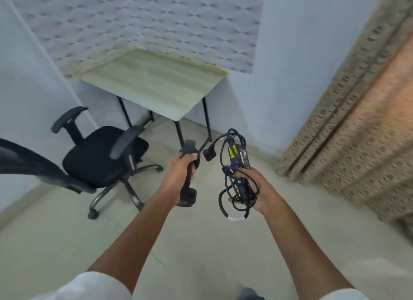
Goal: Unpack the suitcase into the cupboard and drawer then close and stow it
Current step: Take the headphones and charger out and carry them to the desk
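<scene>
My left hand [178, 172] grips a dark grey, long-handled device [188, 165] by its middle, held out over the floor. My right hand [252, 188] holds a black laptop charger [242, 157] with its brick upright and its cable bundled in loops; the plug [210, 154] sticks out to the left and a cable loop with a white band hangs below my palm. No suitcase, cupboard or drawer is in view.
A small light wooden desk [154, 85] on black legs stands against the patterned wall ahead. A black office chair [98, 156] is at the left. A beige patterned curtain [357, 130] hangs at the right. Pale floor [201, 244] lies below my arms.
</scene>
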